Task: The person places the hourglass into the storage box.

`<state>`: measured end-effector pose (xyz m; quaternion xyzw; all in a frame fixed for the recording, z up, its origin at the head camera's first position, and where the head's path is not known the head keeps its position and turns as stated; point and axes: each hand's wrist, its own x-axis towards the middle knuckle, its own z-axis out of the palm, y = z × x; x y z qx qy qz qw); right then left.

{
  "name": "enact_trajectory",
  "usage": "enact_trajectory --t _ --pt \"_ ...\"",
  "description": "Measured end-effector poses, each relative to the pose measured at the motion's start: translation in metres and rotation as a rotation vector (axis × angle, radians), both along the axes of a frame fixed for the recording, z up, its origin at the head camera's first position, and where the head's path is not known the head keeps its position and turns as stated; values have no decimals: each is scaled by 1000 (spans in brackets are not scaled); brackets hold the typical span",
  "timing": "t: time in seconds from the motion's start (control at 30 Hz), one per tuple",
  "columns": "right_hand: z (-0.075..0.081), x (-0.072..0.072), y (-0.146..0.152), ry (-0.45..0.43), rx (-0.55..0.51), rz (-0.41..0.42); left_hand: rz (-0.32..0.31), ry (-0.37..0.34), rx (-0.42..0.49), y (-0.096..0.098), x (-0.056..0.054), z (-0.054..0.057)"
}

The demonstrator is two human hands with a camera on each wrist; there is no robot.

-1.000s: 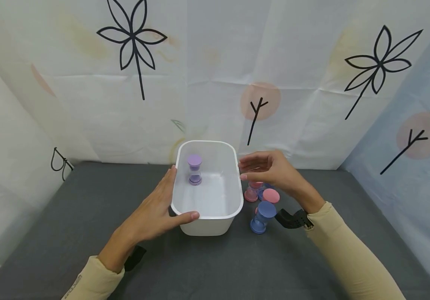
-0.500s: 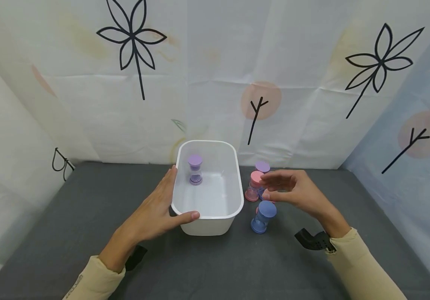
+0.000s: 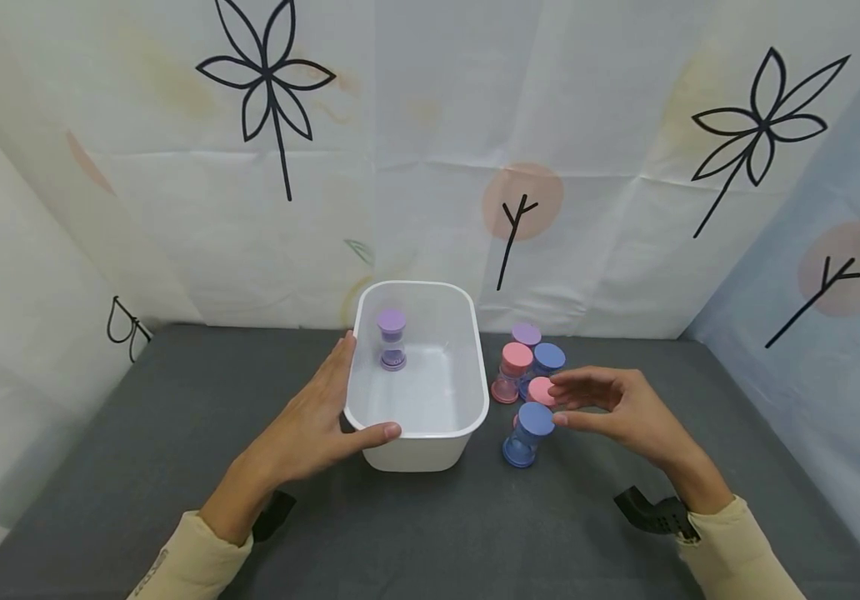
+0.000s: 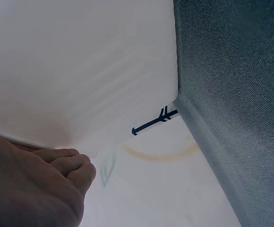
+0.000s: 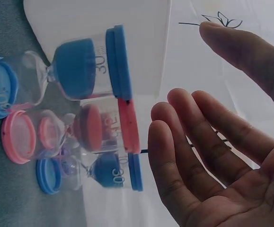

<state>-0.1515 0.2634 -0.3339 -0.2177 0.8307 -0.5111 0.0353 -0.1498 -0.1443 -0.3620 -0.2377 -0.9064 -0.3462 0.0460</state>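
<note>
A white plastic tub (image 3: pixel 417 417) stands on the dark cloth with one purple sand timer (image 3: pixel 392 340) upright inside. My left hand (image 3: pixel 302 433) rests along the tub's left side, fingers straight and thumb lying at the front rim. In the left wrist view its fingertips (image 4: pixel 80 165) touch the tub wall (image 4: pixel 103 61). My right hand (image 3: pixel 617 408) holds nothing, fingers apart from the thumb, just right of the front blue sand timer (image 3: pixel 531 433). Behind that timer stand a pink sand timer (image 3: pixel 541 392), another pink one (image 3: pixel 510 372), a blue one (image 3: pixel 547 360) and a purple one (image 3: pixel 526 335).
The timers stand close together along the tub's right side. A dark grey cloth (image 3: pixel 175 467) covers the table. White fabric (image 3: pixel 430 167) with printed flowers hangs at the back, and bluish fabric (image 3: pixel 835 392) closes the right side.
My right hand has moved from beside the tub's right rim, rightward and toward me, to the front blue sand timer, uncovering the timers behind. The left hand and tub stay in place.
</note>
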Motion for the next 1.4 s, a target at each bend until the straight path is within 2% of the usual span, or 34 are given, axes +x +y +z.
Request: enact_trajectory --t 0.33,0.83,1.2,1.4 --pt "-8 12 3 10 53 -57 1 9 2 0 0 -1" --pt "-22 13 -5 11 90 -28 0 0 7 0 0 -1" --pt "-22 16 -15 -8 125 -109 3 -8 6 0 0 -1" --pt "-23 18 -23 10 200 -205 1 -2 11 1 0 -1"
